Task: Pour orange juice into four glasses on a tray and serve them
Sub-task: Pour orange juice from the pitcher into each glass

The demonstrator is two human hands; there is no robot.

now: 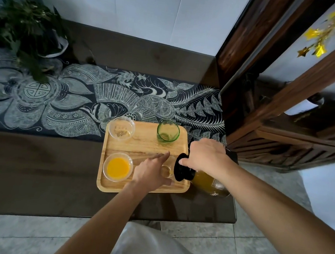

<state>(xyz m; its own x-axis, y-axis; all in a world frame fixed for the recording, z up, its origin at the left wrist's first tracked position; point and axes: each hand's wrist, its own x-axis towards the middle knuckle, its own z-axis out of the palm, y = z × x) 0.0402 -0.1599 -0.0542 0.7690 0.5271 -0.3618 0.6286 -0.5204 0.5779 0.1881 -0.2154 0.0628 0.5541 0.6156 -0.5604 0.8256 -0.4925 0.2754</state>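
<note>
Right hand (205, 156) grip closed on tilted juice jug (208, 181) (black lid); left hand (151, 171) cupping clear glass (167, 169), empty.

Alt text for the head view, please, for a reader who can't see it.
Seen from above, a person's right hand tips a black-lidded pitcher of orange juice toward a clear glass steadied by the left hand on a wooden tray. One glass already holds juice; a clear glass and a green glass behind stand unfilled.
</note>
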